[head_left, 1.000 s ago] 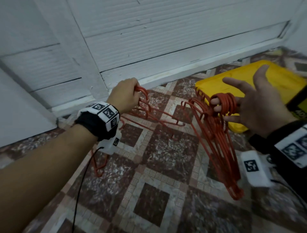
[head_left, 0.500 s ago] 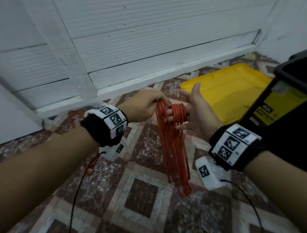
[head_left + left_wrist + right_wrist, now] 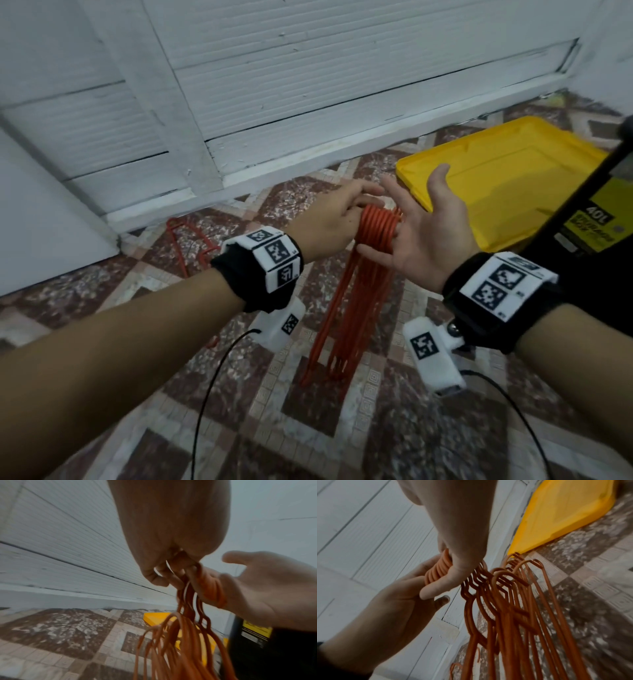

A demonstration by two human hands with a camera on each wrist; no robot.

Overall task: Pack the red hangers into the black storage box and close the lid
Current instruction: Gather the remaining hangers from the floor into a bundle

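A bundle of several red hangers (image 3: 342, 308) hangs from my right hand (image 3: 421, 233). Their hooks (image 3: 376, 226) are stacked round its straight fingers, palm turned left. My left hand (image 3: 335, 219) curls its fingers and thumb round those hooks (image 3: 435, 572); in the left wrist view its fingers (image 3: 161, 574) sit at the hanger necks (image 3: 187, 599). One more red hanger (image 3: 185, 240) lies on the floor by the wall. The black storage box (image 3: 599, 260) stands at the right edge, its inside out of view. Its yellow lid (image 3: 507, 178) lies flat on the floor beside it.
A white panelled wall (image 3: 308, 85) with a skirting board runs along the far side. The floor (image 3: 308, 428) is patterned tile. Black cables (image 3: 202, 394) trail from both wrist cameras.
A second ago my hands were apart, each with hangers. The left hand has brought its hangers to the right hand, and all now hang together as one bundle.
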